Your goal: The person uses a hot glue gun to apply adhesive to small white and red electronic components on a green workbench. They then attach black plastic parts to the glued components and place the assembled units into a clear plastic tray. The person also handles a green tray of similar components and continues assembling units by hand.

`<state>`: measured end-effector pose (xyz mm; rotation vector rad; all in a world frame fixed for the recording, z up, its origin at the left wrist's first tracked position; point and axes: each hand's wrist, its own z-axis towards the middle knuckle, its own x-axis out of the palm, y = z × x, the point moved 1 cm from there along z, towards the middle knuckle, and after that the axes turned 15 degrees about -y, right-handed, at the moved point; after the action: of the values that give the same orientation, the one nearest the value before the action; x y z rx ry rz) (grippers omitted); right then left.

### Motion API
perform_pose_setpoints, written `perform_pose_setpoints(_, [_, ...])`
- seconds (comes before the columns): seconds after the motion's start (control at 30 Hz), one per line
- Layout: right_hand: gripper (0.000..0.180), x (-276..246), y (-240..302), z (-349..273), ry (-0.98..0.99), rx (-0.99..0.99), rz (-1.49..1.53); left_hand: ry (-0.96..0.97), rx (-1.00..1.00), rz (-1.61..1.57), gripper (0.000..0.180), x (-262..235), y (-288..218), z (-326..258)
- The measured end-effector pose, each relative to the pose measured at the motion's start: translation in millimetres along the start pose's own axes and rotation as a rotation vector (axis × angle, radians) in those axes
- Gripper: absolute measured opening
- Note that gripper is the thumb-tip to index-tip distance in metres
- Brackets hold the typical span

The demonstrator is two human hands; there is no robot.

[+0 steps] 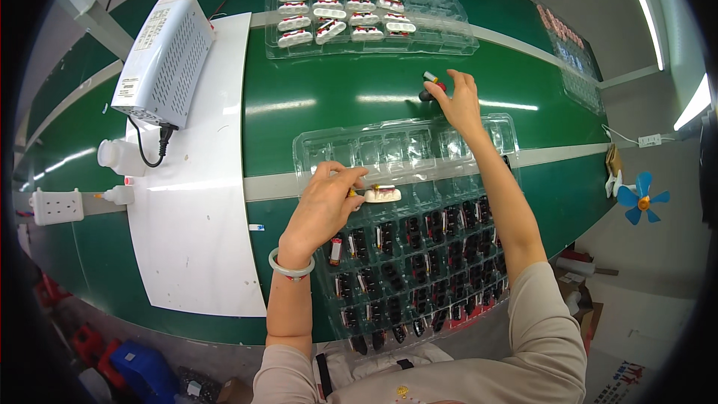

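My left hand (329, 198) is over the far left part of the near tray, its fingers closed on one end of a white oval plastic casing (384, 194). A slim light-and-red part lies along the top of that casing. Farther off and to the right, my right hand (460, 101) is above the green table with thumb and index finger apart. Right beside its thumb is a small black-and-red object (427, 94) with a short silvery cylinder (430, 77) at its far side; their exact kind is too small to tell.
The near clear tray (307, 151) holds rows of black parts. A far clear tray (449, 46) carries many white casings. At left, a white vented power unit (168, 60) stands on a white sheet (198, 247), near small bottles (117, 155). A blue fan (643, 198) is at right.
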<state>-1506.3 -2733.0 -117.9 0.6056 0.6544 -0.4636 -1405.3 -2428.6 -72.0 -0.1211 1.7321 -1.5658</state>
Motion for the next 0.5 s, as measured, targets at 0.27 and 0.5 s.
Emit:
perform_pose_setpoints(0.27, [0.022, -26.8, 80.4, 5.3, 0.270, -0.029, 0.538, -0.320, -0.152, -0.393, 0.039, -11.3, -5.9, 7.5])
perform_pose_setpoints(0.5, [0.032, -106.8, 163.8, -14.1, 0.145, -0.652, 0.696, 0.052, -0.503, -1.163, 0.042, -30.7, -23.9, -2.7])
